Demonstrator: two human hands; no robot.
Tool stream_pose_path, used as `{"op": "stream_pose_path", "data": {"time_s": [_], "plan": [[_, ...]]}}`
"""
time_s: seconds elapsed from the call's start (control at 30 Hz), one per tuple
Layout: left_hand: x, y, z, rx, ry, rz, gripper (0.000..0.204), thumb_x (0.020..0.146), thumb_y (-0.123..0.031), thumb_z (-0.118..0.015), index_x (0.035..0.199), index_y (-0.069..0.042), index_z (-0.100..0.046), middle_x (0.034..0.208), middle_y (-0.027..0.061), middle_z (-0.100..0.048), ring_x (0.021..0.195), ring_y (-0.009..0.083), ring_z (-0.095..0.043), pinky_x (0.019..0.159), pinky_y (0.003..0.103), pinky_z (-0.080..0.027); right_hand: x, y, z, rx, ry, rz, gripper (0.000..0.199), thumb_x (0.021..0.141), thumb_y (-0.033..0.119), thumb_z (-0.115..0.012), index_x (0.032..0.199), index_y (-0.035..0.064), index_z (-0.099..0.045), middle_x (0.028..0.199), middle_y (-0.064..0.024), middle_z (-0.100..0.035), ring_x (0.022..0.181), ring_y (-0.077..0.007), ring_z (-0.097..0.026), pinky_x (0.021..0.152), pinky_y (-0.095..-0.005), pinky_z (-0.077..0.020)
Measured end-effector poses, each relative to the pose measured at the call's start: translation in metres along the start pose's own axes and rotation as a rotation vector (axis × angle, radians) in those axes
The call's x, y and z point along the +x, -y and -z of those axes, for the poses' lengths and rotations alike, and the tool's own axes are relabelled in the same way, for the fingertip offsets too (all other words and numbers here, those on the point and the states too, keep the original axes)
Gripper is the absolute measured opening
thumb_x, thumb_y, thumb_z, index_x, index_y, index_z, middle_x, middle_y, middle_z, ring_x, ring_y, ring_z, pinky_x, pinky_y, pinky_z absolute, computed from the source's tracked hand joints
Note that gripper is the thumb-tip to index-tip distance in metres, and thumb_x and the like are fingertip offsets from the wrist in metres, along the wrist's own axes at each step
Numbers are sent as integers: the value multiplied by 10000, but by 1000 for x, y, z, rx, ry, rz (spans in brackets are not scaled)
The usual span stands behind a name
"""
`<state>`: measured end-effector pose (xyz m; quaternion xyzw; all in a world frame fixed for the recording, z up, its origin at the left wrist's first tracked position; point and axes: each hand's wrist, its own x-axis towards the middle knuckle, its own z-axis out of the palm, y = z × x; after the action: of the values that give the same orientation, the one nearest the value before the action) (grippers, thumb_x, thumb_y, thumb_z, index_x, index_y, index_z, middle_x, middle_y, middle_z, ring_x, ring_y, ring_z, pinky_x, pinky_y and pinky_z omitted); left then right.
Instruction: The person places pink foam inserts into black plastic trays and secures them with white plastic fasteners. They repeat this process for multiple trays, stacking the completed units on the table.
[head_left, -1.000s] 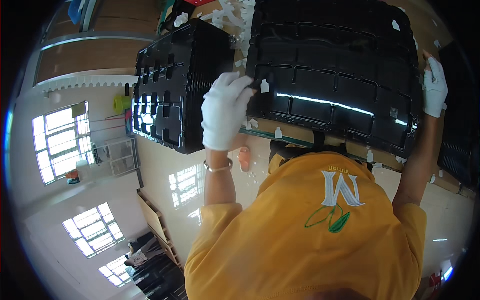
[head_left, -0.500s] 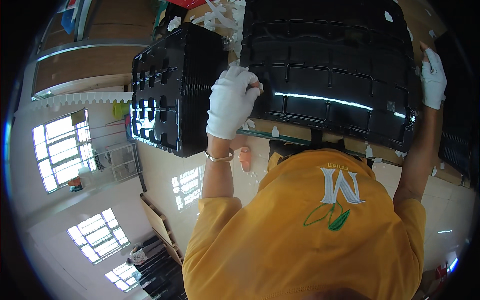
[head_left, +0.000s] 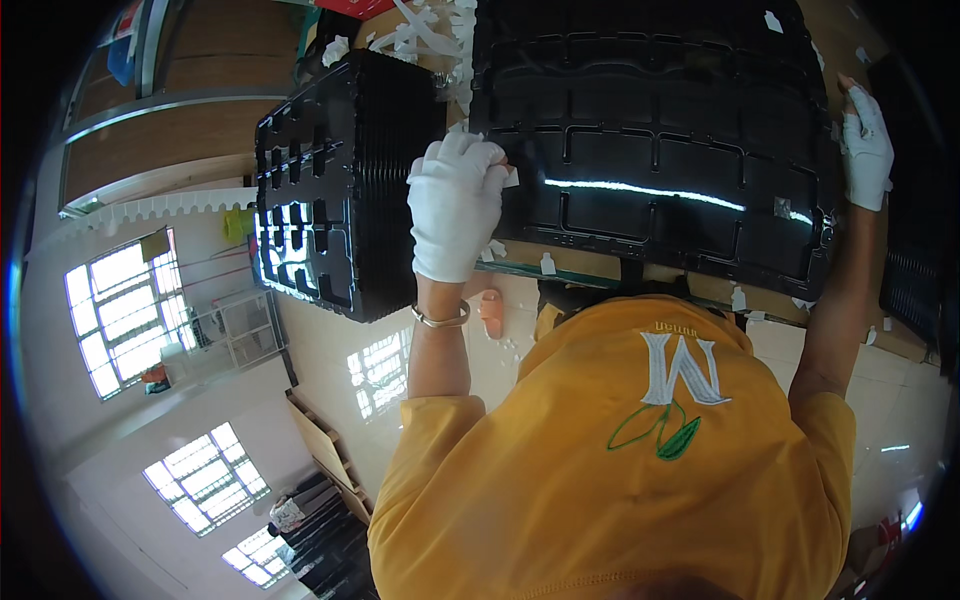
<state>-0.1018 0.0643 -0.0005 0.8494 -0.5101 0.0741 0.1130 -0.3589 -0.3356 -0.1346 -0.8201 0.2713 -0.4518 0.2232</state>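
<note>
L hand (head_left: 457, 210) pinches wht tab (head_left: 512, 178), R hand (head_left: 867, 152) by blk tray (head_left: 610, 150).

Panel (head_left: 650, 135), one: black glossy plastic, broad and roughly rectangular, moulded with a pattern of lines; lies broad face up, far edge out of view (a bright streak of reflected light crosses its near part). Tag (head_left: 512, 178), one: small, white, partly hidden, pinched upright beside the panel's left edge.

Daylight glares through windows (head_left: 125, 315) left of the black tray (head_left: 650, 150); a white reflection (head_left: 645, 193) streaks it; fisheye edges darken.
</note>
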Motion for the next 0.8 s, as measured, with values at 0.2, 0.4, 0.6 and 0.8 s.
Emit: {"op": "stream_pose_path", "data": {"time_s": [0.2, 0.4, 0.6, 0.8], "plan": [[3, 6, -3, 33, 45, -48, 95, 733, -80, -680, 827, -85, -673, 877, 63, -615, 859, 280, -589, 736, 399, -450, -3, -7, -2, 72, -10, -9, 254, 948, 43, -565, 1194, 14, -621, 1148, -19, -652, 1012, -80, -592, 898, -211, -448], [5, 16, -11, 52, 49, -109, 114, 724, -90, -676, 836, -110, -673, 894, 42, -603, 844, 267, -570, 738, 397, -429, -1, 2, -3, 106, 19, -48, 272, 957, 28, -534, 1221, 9, -598, 1199, -39, -632, 1112, -114, -567, 976, -241, -419], [-37, -10, 0, 150, -246, -151, 209, 699, -26, -705, 883, -95, -634, 905, 70, -614, 847, 291, -585, 757, 406, -433, 7, 5, -2, 76, 24, -74, 278, 964, 34, -524, 1231, 15, -595, 1210, -44, -633, 1139, -127, -570, 994, -247, -419], [-124, -17, 58, -71, 164, 159, 106, 710, -96, -719, 793, -98, -652, 866, 69, -588, 792, 279, -568, 744, 393, -443, -1, -5, 0, 26, 5, -44, 273, 972, 96, -540, 1225, 19, -609, 1182, -38, -645, 1107, -124, -583, 979, -240, -423]]}}
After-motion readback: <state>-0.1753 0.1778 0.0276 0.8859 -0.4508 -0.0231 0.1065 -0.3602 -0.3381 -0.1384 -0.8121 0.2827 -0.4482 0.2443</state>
